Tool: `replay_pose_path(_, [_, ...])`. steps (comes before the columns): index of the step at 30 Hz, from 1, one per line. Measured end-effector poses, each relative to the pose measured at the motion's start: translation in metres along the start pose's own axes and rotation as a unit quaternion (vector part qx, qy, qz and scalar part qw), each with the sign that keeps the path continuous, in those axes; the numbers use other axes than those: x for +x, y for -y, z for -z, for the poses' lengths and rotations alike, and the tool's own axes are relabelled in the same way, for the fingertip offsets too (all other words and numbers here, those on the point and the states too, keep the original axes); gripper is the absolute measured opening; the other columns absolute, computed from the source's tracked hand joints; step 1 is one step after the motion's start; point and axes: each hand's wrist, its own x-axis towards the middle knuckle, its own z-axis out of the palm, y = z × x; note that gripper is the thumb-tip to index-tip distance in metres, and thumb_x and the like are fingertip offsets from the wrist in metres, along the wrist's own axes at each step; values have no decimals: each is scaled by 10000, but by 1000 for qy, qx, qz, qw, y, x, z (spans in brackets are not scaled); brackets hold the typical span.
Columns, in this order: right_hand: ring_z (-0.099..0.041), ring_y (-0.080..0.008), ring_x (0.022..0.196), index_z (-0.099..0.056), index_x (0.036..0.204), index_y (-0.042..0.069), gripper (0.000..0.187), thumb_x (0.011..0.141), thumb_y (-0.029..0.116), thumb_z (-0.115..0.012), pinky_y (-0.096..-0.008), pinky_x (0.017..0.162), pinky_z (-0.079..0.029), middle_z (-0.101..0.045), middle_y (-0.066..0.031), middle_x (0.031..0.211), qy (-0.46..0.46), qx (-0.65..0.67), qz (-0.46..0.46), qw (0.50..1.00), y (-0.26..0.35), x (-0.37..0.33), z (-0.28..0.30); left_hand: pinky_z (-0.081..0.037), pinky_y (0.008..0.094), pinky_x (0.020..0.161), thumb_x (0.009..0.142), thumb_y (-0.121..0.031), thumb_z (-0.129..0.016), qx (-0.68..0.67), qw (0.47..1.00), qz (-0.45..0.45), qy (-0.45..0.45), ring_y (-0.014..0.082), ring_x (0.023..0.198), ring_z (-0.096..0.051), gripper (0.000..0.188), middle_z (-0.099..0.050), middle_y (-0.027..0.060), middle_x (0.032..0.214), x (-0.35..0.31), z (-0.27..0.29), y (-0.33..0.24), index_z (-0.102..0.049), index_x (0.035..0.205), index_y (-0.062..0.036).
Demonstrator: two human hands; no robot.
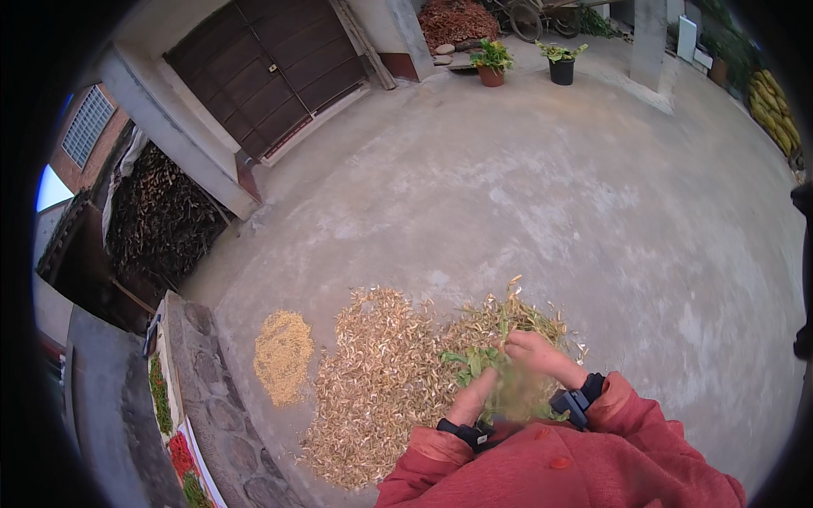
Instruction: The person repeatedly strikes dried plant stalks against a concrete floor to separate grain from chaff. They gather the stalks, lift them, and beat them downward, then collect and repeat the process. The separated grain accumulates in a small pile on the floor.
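My right hand point(539, 353) is closed at the upper part of a green leafy plant point(476, 362), and a thin stalk sticks up past its fingers. Lower and to the left, my left hand point(476, 396) grips the same plant among its leaves; its fingertips are partly hidden. A blurred patch covers the plant's lower part between my wrists. Beyond my hands spreads a heap of greenish-yellow pods point(542, 323). To its left lies a wide layer of dry, pale brown pods point(373, 372). Farther left is a small patch of yellow grains or beans point(284, 357).
A stone-faced low wall point(222, 406) runs along the left, with red and green produce point(181, 455) on it. Dark double doors point(267, 72), stacked firewood point(165, 216) and two potted plants point(491, 63) stand farther off. Yellow corn cobs point(772, 110) hang or lie at far right.
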Motion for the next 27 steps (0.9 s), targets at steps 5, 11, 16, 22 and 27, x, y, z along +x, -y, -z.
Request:
replay_pose_path(5, [-525,-112,913,-552,1115,17,275,889,134,-448,-260,807,-430,-585,-26,1012,83,247,-197,945,7,-10,7,-422,272,809,874,-148,-539,83,983,-156,59,117,928,-509,320,-544,16,1068,8,5,7,-498,1179,-58])
replay_pose_path(11, [-467,-87,763,-591,938,20,220,906,204,-475,-228,692,-379,-583,-5,876,8,382,-196,903,38,-12,1,-424,250,787,874,-190,-554,29,992,-115,29,97,895,-515,294,-563,0,1017,19,8,17,-523,1132,-52])
replay_pose_path(16, [-474,-91,846,-569,1031,12,249,903,209,-486,-239,773,-384,-577,-28,1060,5,434,-197,879,40,-12,1,-429,227,705,878,-256,-547,-23,999,23,15,79,823,-528,287,-578,-19,947,15,9,11,-544,1088,-59])
replay_pose_path(22, [-482,-99,893,-556,1071,16,274,912,223,-473,-256,824,-395,-528,-43,1178,73,457,-181,868,38,-16,7,-425,213,655,856,-242,-578,-7,998,-6,58,78,780,-542,269,-602,-2,889,17,12,12,-555,1056,-63])
replay_pose_path(27, [-485,-131,1060,-564,1053,45,236,904,214,-494,-292,931,-380,-484,-40,1258,124,444,-195,866,41,-18,13,-434,219,675,845,-241,-598,36,989,-82,121,84,781,-541,291,-597,-8,892,19,14,12,-546,1073,-68])
